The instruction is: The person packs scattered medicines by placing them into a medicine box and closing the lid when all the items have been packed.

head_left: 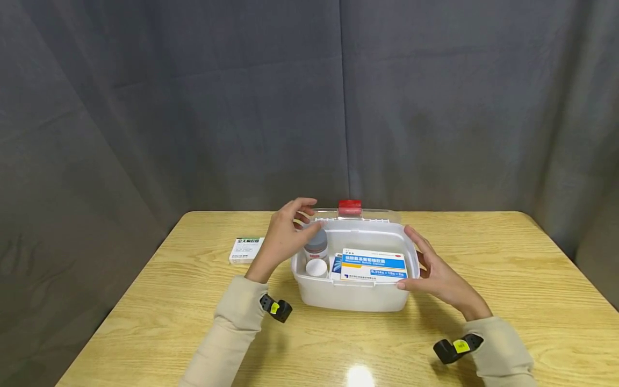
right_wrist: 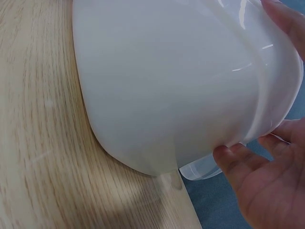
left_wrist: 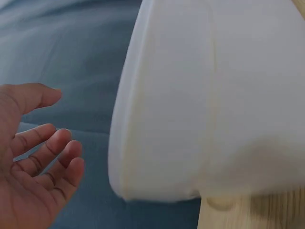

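A white plastic storage box [head_left: 355, 296] stands on the table with its top open. Inside it are a grey-capped bottle [head_left: 316, 241], a white round cap [head_left: 316, 268] in front of it, and a blue-and-white medicine box [head_left: 373, 265] leaning over another small carton [head_left: 336, 266]. My left hand [head_left: 285, 234] hovers at the box's left end above the bottle; its fingers are loosely bent, and the left wrist view shows nothing in them. The right hand [head_left: 440, 274] holds the box's right end, thumb at the front rim and fingers round the far side [right_wrist: 243, 164].
Behind the storage box lies its clear lid [head_left: 382, 216] with a red latch [head_left: 350, 207]. A white-and-green medicine carton [head_left: 245, 250] rests on the wooden table [head_left: 159, 312], left of the box. A grey curtain [head_left: 266, 107] hangs behind the table.
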### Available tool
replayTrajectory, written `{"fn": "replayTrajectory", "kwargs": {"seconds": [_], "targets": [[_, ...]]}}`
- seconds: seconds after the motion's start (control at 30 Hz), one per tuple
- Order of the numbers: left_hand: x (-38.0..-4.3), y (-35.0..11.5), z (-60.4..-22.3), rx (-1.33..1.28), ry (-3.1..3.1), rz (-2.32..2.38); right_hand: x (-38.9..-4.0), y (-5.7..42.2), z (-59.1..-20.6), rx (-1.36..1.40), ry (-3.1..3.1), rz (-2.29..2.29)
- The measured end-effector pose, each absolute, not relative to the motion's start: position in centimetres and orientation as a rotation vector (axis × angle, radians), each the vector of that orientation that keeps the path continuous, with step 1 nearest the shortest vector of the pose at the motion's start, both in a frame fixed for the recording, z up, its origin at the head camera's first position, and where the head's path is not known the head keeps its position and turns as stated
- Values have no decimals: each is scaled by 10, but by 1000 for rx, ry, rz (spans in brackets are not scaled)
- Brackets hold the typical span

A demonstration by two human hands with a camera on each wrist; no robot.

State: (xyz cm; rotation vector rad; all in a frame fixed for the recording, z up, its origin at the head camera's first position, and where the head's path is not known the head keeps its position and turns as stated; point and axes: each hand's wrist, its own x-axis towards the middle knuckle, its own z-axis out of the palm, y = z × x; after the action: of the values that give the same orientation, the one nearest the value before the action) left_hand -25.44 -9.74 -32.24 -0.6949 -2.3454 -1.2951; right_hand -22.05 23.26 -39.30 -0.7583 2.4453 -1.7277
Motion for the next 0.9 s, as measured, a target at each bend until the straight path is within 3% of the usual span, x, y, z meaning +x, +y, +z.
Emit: {"fn": "replayTrajectory", "kwargs": {"seconds": [0.9], "targets": [[-257,-161,-343,-514,-2343,-1118,-217,234,-393,-770,2429,-1740]]}}
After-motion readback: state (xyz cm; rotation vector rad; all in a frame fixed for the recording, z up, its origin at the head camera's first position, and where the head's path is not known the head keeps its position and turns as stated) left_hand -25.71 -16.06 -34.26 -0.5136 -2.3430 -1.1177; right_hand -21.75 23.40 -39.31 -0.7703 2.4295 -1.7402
